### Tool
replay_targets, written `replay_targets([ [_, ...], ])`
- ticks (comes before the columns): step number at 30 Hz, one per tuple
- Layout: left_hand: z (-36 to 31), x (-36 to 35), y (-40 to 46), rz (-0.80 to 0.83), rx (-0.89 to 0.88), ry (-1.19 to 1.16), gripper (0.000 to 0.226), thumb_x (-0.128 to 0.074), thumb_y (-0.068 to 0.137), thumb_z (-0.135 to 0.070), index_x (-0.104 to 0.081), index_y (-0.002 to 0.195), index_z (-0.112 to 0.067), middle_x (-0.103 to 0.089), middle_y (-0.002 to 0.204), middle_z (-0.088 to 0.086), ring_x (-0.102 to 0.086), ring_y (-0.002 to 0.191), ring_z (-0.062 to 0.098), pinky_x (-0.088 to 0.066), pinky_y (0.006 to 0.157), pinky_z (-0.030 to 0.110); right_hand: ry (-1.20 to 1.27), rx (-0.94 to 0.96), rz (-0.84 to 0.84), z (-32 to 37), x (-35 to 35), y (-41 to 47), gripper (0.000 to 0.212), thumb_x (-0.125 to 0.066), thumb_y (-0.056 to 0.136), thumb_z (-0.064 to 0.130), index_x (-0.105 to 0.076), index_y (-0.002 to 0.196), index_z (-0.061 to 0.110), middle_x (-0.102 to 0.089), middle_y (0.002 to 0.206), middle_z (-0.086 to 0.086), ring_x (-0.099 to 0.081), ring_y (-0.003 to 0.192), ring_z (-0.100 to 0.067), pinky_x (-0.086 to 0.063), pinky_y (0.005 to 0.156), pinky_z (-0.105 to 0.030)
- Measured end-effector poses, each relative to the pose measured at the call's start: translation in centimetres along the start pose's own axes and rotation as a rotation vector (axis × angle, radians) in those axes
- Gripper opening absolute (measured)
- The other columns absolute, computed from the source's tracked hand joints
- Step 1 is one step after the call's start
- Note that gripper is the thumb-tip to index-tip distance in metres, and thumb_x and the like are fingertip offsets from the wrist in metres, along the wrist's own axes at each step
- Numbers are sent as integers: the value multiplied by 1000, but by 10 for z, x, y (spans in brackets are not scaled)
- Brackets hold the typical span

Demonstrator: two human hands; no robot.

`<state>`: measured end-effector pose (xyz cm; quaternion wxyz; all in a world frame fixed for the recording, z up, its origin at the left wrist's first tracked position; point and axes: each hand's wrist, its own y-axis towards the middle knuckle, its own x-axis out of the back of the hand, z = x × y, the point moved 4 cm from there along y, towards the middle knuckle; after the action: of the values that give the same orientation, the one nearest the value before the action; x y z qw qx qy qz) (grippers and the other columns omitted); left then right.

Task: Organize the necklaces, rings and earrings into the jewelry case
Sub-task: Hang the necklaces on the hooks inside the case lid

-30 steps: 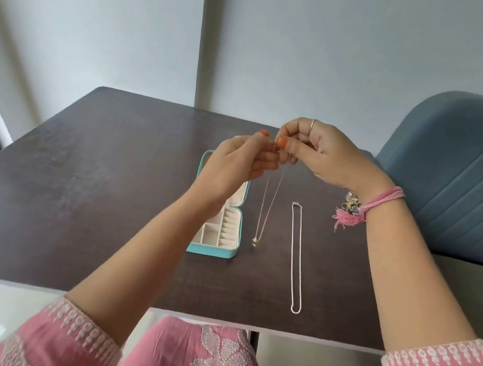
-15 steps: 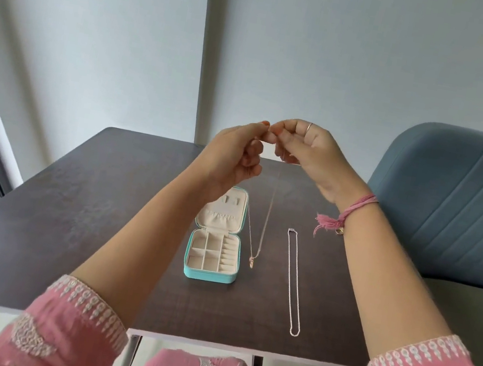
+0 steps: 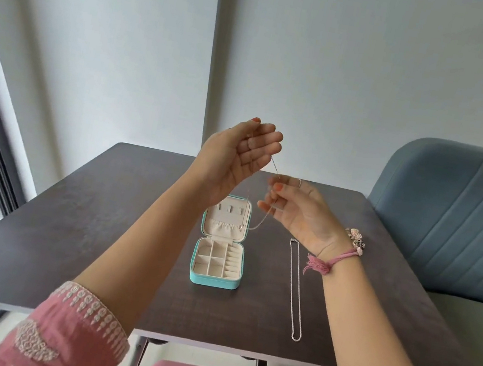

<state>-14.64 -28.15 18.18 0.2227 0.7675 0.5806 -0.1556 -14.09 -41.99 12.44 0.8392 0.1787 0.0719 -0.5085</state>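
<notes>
Left hand (image 3: 239,153) and right hand (image 3: 296,210), apart, pinching thin gold chain necklace (image 3: 263,215) above open teal jewelry case (image 3: 218,259); silver chain necklace (image 3: 295,289) lying on dark table (image 3: 95,237).

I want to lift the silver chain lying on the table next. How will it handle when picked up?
The silver chain will probably be floppy: it lies as a thin, narrow loop flat on the table. It looks light, its links being very fine. It may slip or tangle, like the thin necklace that sags between the hands.
</notes>
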Motion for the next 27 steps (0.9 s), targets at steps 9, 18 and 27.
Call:
replay_targets([
  [9, -11, 2, -4, -29, -85, -128, 25, -50, 97, -29, -64, 106, -9, -73, 106, 7, -70, 98, 16, -56, 78, 23, 40, 38, -102, -15, 4, -14, 19, -57, 85, 15, -73, 93, 10, -59, 65, 1, -59, 64, -12, -52, 85, -34],
  [18, -19, -1, -6, -43, -144, -2, 27, -47, 98, -26, -64, 110, -9, -73, 106, 6, -69, 101, 17, -54, 85, 26, -336, 132, -207, -6, 12, -28, 21, -57, 90, 18, -68, 106, 10, -62, 66, 2, -53, 61, -13, -50, 76, -27],
  [27, -19, -2, -9, -32, -187, 31, 29, -47, 99, -24, -63, 113, -6, -72, 109, 9, -69, 102, 20, -55, 84, 26, -590, 117, -217, -9, 10, -37, 13, -61, 91, 13, -70, 99, 17, -69, 71, 0, -59, 61, -13, -49, 69, -22],
])
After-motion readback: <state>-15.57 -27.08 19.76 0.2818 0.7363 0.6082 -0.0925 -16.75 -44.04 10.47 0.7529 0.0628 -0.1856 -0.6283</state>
